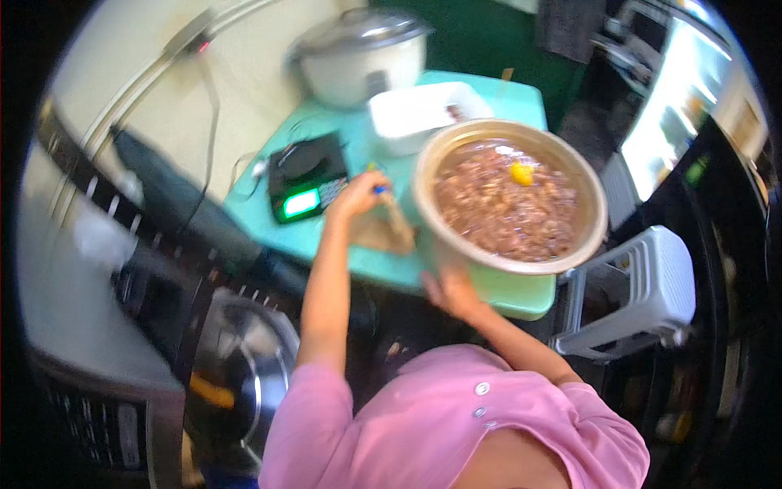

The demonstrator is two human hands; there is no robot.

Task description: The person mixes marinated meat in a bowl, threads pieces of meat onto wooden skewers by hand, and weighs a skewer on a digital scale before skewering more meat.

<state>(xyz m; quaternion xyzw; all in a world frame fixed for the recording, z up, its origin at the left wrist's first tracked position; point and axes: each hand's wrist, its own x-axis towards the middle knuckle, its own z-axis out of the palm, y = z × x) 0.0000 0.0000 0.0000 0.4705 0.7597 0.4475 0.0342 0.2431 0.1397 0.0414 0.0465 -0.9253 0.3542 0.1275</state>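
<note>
My left hand (358,193) is at the front left of the green table, closed, with something small and blue at its fingers. Just beyond those fingers lies a flat brownish piece (379,234) with a pale edge, too blurred to name. My right hand (452,292) is at the table's front edge, below the large basin (601,213), and its fingers are smeared by motion. Reddish-brown chunks in liquid (505,216) fill the basin, with a yellow item (521,173) on top. Left of my left hand stands a black digital scale (326,167) with a lit green display.
A white tray (399,112) holding a few dark bits sits behind the basin on the green table (362,265). A large rice cooker (358,65) stands at the back. To the right is a grey plastic stool (672,273); a lit glass-fronted cabinet (676,106) is beyond.
</note>
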